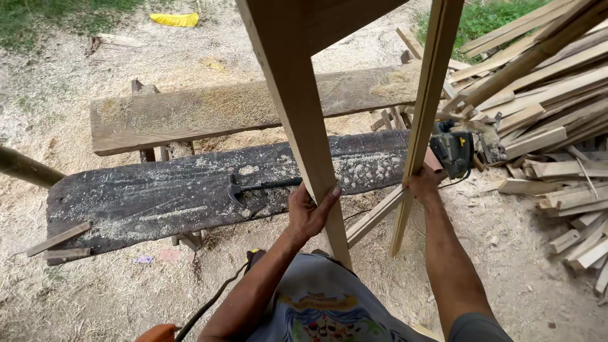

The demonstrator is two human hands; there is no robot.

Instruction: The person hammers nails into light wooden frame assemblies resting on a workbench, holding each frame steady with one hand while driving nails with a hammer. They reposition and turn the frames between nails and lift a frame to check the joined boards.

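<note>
My left hand (308, 213) grips the lower part of a wide wooden leg (297, 107) that rises to the top of the view. My right hand (422, 185) holds a thinner wooden leg (429, 88) of the same raised frame. Both legs slant upward and join a piece at the top edge. A black hammer (253, 187) lies on the dark plank bench (158, 196) just left of my left hand.
A second, lighter plank bench (209, 111) stands behind the dark one. A power tool (453, 151) rests at the bench's right end. A heap of cut wooden slats (551, 120) fills the right side. Sawdust covers the ground; a cord (209, 304) runs near my body.
</note>
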